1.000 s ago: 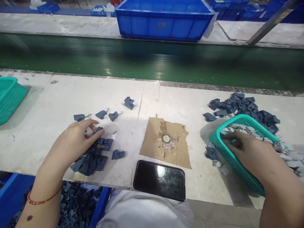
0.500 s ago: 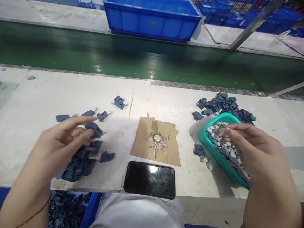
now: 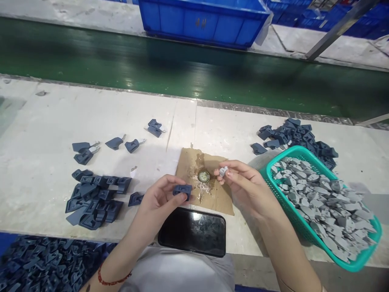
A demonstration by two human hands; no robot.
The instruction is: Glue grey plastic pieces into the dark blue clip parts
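My left hand (image 3: pixel 165 198) pinches a dark blue plastic part (image 3: pixel 182 192) over the lower left of a brown cardboard piece (image 3: pixel 223 202). Between thumb and fingers of my right hand (image 3: pixel 243 182) is a small light grey plastic piece (image 3: pixel 223 171), held at the cardboard's right side. On the cardboard, between the two held pieces, sits a small round cap (image 3: pixel 203 176) surrounded by a wet, shiny splatter. The blue part and the grey piece are apart. A black phone (image 3: pixel 191 234) lies just below the cardboard, close to my left hand.
At right stands a green basket (image 3: pixel 377 231) full of grey pieces, with a heap of blue parts (image 3: pixel 291 134) behind it. More blue parts (image 3: pixel 97 198) lie at left. A bin of blue parts (image 3: pixel 45 259) is below the table edge. Beyond runs a green conveyor belt (image 3: pixel 91 61) with a blue crate (image 3: pixel 200 22) past it.
Both hands have moved inward to the cardboard, the right one from above the basket with its grey piece. My left hand has come from the left-hand parts, now holding a blue part.
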